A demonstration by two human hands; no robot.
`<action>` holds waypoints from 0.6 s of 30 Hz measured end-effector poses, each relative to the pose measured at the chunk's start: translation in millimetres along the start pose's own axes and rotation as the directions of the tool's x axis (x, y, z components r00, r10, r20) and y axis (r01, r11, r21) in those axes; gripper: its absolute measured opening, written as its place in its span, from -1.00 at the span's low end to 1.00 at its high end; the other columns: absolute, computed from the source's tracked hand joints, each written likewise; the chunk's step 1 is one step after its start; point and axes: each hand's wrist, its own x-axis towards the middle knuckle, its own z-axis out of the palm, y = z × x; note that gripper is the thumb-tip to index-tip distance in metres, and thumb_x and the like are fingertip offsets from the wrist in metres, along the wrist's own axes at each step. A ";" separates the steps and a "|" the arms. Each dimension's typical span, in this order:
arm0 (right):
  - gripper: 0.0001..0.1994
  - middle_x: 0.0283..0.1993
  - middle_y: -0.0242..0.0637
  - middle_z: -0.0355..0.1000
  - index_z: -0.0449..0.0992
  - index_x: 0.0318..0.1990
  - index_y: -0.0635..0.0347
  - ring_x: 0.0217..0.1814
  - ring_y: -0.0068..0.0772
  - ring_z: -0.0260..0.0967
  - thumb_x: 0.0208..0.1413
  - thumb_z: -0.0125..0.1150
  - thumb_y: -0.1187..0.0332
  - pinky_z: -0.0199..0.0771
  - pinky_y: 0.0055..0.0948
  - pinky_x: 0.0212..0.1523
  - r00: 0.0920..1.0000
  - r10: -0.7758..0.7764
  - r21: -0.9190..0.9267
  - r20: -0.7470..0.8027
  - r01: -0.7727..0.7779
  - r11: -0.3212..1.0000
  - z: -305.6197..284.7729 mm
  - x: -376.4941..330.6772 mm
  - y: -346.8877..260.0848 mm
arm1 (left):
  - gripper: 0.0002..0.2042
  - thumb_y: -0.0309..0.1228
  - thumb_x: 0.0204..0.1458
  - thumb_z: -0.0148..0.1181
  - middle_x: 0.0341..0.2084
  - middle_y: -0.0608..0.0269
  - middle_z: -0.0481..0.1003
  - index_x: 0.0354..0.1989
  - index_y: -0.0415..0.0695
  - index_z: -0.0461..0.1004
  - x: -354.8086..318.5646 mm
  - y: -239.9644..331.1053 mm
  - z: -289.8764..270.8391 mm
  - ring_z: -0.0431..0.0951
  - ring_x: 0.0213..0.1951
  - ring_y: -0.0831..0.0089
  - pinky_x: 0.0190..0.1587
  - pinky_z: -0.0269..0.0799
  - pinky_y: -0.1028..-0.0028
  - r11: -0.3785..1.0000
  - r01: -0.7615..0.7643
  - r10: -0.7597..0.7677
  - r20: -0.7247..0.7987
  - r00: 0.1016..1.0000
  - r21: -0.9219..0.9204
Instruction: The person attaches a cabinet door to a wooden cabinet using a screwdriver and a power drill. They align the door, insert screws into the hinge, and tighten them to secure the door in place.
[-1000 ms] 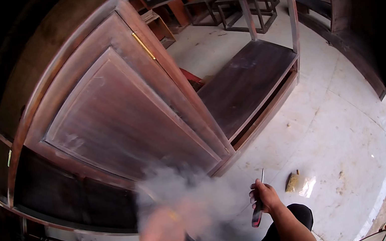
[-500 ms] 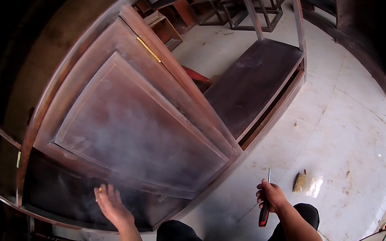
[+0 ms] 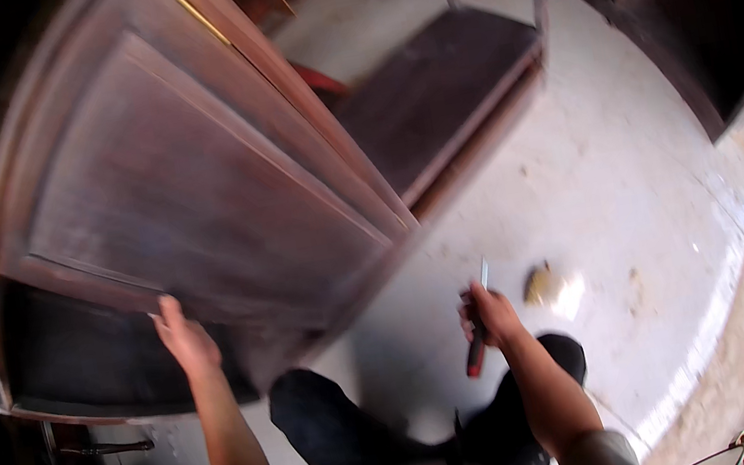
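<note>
My left hand [image 3: 187, 344] is at the lower left edge of a brown wooden cabinet door [image 3: 180, 185]. Its thumb lies toward the front, and the fingers seem to curl behind the rail, though motion blurs them. A screwdriver [image 3: 475, 350] with a black and red handle and a bright metal shaft is in my closed right hand [image 3: 492, 314]. The shaft points up and away from me, over the pale floor. A long brass hinge [image 3: 200, 16] runs along the door's far side. Below the door the cabinet's dark interior [image 3: 89, 350] shows.
A dark wooden panel [image 3: 447, 89] spans the cabinet's right section between posts. Beyond my right hand, a small yellowish-brown piece [image 3: 539, 284] lies on the pale tiled floor [image 3: 623, 222]. More dark furniture [image 3: 653, 42] stands at the right. My knees [image 3: 322, 411] are close to the cabinet.
The view has shifted, and the cabinet sits higher and further left. Smoke around my left hand has thinned. That hand's spread fingers have drawn together at the door edge. The screwdriver stays in my right hand.
</note>
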 end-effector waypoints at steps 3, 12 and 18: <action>-0.54 -0.45 -0.27 0.35 0.33 -0.09 0.30 -0.58 -0.44 0.31 0.27 0.01 -0.02 0.38 -0.42 -0.68 0.999 0.030 -0.075 -0.021 -0.031 0.997 3.4 -5.6 -4.7 | -0.47 -0.18 0.18 0.18 0.10 0.25 0.35 0.21 -0.24 0.24 -9.8 -3.2 -2.0 0.32 0.11 0.47 0.18 0.21 0.39 0.999 0.033 -0.031 0.052 0.998 -0.040; -0.52 -0.43 -0.28 0.35 0.35 -0.07 0.31 -0.56 -0.45 0.33 0.29 -0.02 -0.03 0.40 -0.44 -0.65 0.998 0.040 -0.179 -0.045 -0.047 0.983 12.2 -9.5 -7.7 | -0.54 -0.22 0.18 0.20 0.06 0.26 0.39 0.14 -0.23 0.29 -11.1 -15.3 -7.2 0.36 0.09 0.46 0.17 0.23 0.40 0.999 0.038 -0.037 0.131 0.991 -0.009; -0.54 -0.43 -0.28 0.35 0.35 -0.08 0.31 -0.54 -0.44 0.33 0.29 -0.02 -0.01 0.39 -0.45 -0.65 0.999 0.039 -0.185 -0.033 -0.044 0.982 13.5 -8.3 -4.4 | -0.55 -0.24 0.16 0.23 0.02 0.26 0.41 0.12 -0.23 0.30 -11.2 -23.4 -8.3 0.39 0.05 0.48 0.12 0.26 0.44 0.999 0.040 -0.043 0.134 0.990 0.024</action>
